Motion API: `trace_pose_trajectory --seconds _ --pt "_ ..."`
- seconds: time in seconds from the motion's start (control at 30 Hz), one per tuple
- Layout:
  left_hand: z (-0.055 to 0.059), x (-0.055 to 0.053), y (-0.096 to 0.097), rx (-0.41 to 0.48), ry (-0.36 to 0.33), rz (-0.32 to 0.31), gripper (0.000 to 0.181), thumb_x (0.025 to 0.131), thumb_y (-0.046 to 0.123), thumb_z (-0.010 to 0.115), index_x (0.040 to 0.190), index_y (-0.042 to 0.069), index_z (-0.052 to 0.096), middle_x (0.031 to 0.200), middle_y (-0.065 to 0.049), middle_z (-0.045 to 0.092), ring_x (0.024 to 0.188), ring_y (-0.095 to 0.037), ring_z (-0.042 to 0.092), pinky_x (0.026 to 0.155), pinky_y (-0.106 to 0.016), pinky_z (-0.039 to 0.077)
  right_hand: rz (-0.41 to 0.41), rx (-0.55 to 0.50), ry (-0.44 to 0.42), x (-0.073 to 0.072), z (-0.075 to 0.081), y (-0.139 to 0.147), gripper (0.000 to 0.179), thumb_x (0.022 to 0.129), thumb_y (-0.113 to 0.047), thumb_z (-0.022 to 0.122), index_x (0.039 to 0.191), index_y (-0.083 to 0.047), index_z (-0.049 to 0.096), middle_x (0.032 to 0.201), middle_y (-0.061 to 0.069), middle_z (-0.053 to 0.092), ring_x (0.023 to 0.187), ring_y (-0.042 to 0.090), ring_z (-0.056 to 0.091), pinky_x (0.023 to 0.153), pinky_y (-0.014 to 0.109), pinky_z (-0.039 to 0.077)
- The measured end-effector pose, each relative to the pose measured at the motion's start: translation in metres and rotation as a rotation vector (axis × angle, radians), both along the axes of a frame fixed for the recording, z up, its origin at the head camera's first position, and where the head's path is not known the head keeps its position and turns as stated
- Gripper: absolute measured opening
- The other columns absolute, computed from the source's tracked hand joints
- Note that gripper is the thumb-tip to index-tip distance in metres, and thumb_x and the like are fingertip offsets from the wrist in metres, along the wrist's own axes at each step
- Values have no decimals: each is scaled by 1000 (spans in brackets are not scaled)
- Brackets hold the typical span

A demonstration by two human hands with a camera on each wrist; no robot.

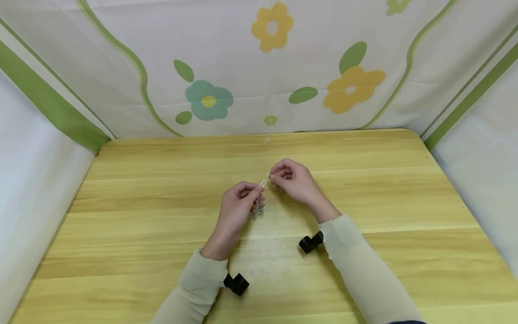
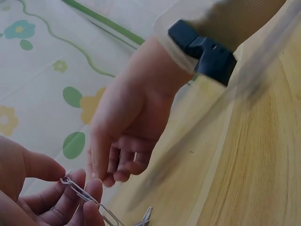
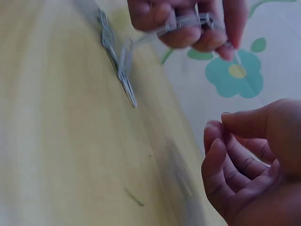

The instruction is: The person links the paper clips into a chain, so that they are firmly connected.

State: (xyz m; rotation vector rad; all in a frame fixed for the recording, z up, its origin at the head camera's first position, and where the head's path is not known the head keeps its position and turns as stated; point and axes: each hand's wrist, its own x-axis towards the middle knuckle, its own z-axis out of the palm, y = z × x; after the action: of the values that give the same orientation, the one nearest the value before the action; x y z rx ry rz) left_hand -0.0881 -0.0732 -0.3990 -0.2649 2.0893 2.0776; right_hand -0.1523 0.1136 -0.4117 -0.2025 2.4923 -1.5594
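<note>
My left hand (image 1: 238,203) pinches a paper clip (image 1: 263,183) whose end points up past the thumb and forefinger. From it a chain of linked paper clips (image 1: 259,210) hangs along the fingers, its lower part bunched close over the table. The left wrist view shows the links of the chain (image 2: 84,194) running across the fingers. Just right of and beyond it, my right hand (image 1: 296,182) has thumb and forefinger pressed together on a small pale paper clip (image 1: 268,175), mostly hidden by the fingers. A small gap separates the two hands.
Another paper clip (image 1: 266,140) lies alone near the far edge of the wooden table (image 1: 162,234). A white cloth with printed flowers (image 1: 243,67) rises behind the table. Black wrist cameras (image 1: 238,284) sit at both sleeves.
</note>
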Motion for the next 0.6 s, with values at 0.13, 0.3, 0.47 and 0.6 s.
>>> trace_pose_trajectory --seconds 0.13,0.3,0.47,0.6 --pt "0 0 2 -1 3 -4 15 108 15 67 112 3 74 92 -8 75 80 -21 72 67 -26 54 7 -67 -42 16 3 7 12 104 -13 67 114 -8 71 100 14 74 80 27 67 64 32 56" --pt "-3 2 7 -3 4 -37 15 107 14 67 110 1 74 91 -8 75 79 -19 71 66 -26 54 -12 -96 -67 27 3 15 15 105 -12 63 116 -7 72 103 18 73 84 25 66 71 33 57" --pt "-8 5 12 -20 3 -83 16 107 14 67 111 0 74 94 -11 76 81 -19 72 67 -27 53 -29 -151 -89 32 0 21 17 106 -12 64 118 -4 72 110 19 73 89 22 68 78 31 60" --pt "-10 6 13 -32 3 -92 18 107 17 67 112 1 74 95 -11 76 81 -19 71 66 -27 53 -18 -235 -100 33 -4 26 21 104 -9 66 121 1 70 112 16 72 95 21 71 86 30 62"
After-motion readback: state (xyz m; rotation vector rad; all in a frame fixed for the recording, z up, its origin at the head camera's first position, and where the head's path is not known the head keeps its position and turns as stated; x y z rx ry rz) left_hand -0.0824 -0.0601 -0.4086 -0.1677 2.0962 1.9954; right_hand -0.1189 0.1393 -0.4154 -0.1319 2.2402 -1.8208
